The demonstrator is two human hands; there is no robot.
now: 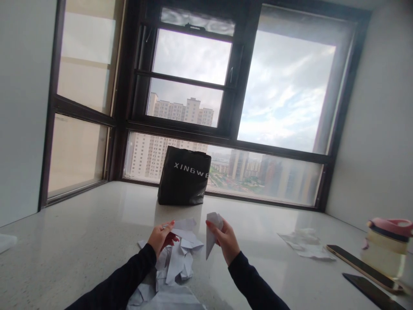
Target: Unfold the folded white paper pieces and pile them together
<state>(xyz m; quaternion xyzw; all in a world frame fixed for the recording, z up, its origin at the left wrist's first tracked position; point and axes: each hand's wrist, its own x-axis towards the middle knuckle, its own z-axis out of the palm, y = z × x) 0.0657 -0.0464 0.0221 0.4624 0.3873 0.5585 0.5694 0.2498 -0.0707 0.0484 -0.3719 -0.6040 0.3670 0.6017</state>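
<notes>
My left hand [162, 238] pinches a white paper piece [185, 224] between thumb and fingers, above a loose heap of folded and torn paper scraps [177, 262]. To its right, my right hand [226, 241] is closed on a folded paper cone [213, 234], its narrow point hanging down and its wider end up. The two hands are apart, and the papers they hold do not touch. A larger paper sheet [174, 298] lies at the near edge of the heap, partly cut off by the frame.
A black bag [183, 176] with white lettering stands on the pale speckled counter [80, 245] before the windows. Crumpled tissue [305, 243], two phones [363, 266] and a pink-lidded bottle [385, 247] are at the right. Something white [6, 242] lies at the left edge.
</notes>
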